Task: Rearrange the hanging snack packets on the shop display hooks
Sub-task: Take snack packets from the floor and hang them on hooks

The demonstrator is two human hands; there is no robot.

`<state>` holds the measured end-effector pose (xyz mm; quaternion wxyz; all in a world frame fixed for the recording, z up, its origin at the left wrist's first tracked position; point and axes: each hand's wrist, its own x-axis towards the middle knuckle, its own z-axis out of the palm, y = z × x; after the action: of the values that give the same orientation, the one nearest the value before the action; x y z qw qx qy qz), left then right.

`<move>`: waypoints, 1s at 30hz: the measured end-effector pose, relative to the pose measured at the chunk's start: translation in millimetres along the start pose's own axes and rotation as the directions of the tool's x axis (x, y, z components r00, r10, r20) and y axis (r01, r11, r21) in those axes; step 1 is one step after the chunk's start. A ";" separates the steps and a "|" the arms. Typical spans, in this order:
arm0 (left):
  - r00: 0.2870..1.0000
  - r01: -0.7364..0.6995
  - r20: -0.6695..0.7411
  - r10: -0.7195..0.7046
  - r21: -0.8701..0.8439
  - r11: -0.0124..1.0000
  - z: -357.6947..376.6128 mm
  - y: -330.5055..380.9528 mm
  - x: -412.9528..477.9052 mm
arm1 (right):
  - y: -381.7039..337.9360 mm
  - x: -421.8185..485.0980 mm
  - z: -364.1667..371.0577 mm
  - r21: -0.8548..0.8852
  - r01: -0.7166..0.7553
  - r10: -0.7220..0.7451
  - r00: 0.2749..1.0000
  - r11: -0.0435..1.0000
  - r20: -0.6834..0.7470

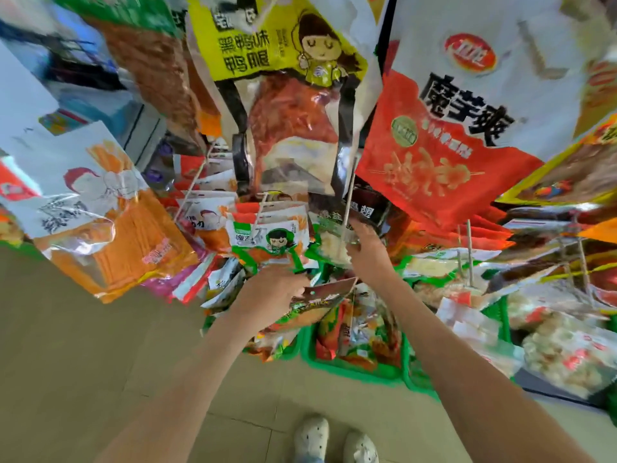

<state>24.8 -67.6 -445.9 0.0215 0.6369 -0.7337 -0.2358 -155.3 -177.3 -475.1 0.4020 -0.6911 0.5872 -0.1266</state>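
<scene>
overhead hang the big snack packets, a yellow duck-leg packet [283, 78] and a red packet [434, 145], with green baskets [354, 370] below. the left hand [277, 292] grips a brown-topped packet [329, 290], fingers curled round it. the right hand [367, 248] pinches a pale packet [334, 243] at a thin hook [349, 192]. this looks like rehanging; next, the packet's hole must meet the hook tip

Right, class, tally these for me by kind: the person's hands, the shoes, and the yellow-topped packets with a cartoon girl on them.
Hands: 2 (left hand gripping a brown packet, right hand holding a pale packet)
Shoes: 2
Yellow-topped cartoon-girl packets: 1
Total: 5
</scene>
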 end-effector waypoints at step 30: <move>0.945 -0.152 -0.292 0.145 -0.001 0.988 23.4 16.8 37.7 | 63.2 -104.4 -21.3 -0.112 0.068 -0.101 0.940 0.991 -0.325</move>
<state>-5.5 -94.4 -470.5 0.1542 0.6073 -0.7656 -0.1458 -243.1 -89.8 -474.9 0.2575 -0.7038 0.6216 -0.2281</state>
